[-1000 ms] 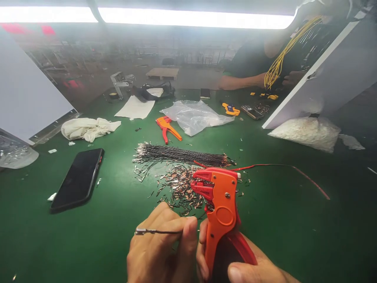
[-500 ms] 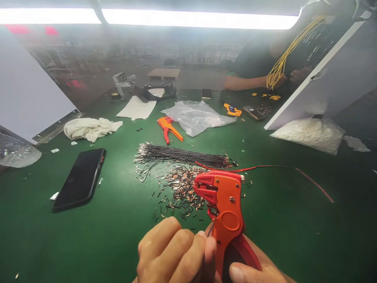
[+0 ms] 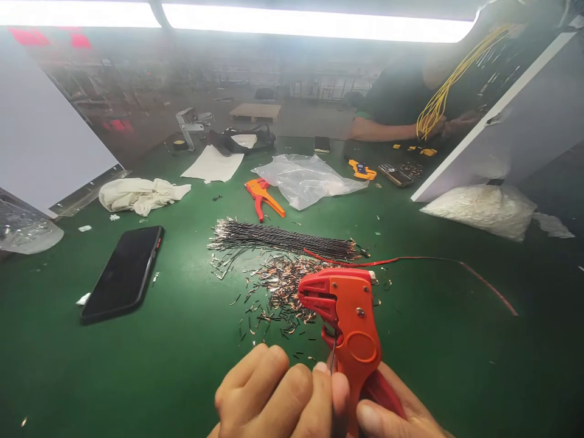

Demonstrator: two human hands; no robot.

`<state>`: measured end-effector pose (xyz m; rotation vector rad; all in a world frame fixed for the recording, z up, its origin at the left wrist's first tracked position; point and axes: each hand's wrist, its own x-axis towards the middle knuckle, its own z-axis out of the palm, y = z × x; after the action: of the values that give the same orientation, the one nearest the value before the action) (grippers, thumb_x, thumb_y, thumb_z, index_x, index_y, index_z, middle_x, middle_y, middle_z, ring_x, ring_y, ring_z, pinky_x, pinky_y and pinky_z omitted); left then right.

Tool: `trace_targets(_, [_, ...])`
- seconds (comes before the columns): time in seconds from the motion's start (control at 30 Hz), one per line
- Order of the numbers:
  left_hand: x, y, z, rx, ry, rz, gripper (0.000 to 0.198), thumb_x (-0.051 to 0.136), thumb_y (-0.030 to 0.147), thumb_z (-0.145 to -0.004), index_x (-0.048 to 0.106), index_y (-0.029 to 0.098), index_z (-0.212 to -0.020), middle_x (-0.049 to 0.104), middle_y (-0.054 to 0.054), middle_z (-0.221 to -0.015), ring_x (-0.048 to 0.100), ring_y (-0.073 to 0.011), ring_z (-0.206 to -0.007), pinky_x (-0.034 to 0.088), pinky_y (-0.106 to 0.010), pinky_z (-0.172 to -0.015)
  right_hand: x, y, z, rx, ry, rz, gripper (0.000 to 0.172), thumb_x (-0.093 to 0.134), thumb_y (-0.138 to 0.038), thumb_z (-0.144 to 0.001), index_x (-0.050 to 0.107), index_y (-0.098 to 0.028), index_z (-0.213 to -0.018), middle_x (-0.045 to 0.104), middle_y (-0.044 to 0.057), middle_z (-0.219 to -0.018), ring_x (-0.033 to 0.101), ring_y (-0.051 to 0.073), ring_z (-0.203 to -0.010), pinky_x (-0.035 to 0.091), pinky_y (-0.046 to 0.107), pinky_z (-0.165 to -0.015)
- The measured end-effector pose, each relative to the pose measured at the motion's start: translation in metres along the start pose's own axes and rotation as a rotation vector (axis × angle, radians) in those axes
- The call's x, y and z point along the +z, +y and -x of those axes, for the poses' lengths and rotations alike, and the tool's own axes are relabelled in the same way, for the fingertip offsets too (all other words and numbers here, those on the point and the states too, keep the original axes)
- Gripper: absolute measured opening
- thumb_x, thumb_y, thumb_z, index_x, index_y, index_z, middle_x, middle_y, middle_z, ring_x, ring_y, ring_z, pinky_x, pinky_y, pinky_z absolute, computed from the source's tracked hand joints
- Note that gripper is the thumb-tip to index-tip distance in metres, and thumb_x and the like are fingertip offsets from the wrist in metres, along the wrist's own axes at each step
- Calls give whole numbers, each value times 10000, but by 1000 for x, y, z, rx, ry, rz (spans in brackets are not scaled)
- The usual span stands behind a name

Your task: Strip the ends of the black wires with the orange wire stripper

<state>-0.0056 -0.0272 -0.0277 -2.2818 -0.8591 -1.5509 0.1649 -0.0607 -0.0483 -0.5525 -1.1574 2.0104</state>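
Note:
An orange and red wire stripper (image 3: 358, 313) stands upright in my right hand (image 3: 401, 413), its jaws pointing left. My left hand (image 3: 278, 395) is closed, pinching a thin dark wire (image 3: 334, 353) between thumb and forefinger. The wire's upper end reaches the small cutter notch under the stripper's jaws; its lower part is hidden by my fingers. Behind the jaws lies a heap of black and copper wire scraps (image 3: 292, 286). Just beyond it rests a bundle of black wires (image 3: 283, 237) with metal ends at the left. A red wire (image 3: 387, 261) stretches to the right.
A phone (image 3: 123, 274) lies at left, near a white cloth (image 3: 141, 194). Farther back are a second wire stripper (image 3: 262, 198), a plastic bag (image 3: 310, 179) and paper (image 3: 213, 163). A filled bag (image 3: 483, 210) sits by the right panel. A co-worker's arm (image 3: 387, 129) and yellow wires (image 3: 433, 106) show opposite.
My left hand has shifted slightly right along with the wire, close against the stripper. The gap between the stripper's jaws looks narrower, and the tool's handle has swung a little to the right.

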Motion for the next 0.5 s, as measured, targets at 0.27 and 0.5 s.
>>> trace_targets(0.27, [-1,2,2,-7,18,-8,189,530,52,-919,598,159,-778,555,75,-413,426,-80,-318,281,-282,-381,-1,7,3,6,78,-102,379,582,-543,-902,496,-175,-865,374,-44,-662,363,91,-553,292,252,-551])
trace_targets(0.5, [-10,-5,-9,-42,-116,128,124,547,66,-912,621,129,-835,617,31,-479,437,-90,-342,362,-280,-405,-2,-3,4,146,172,-33,483,616,-648,-859,501,-191,-748,473,-47,-561,376,83,-488,278,239,-506])
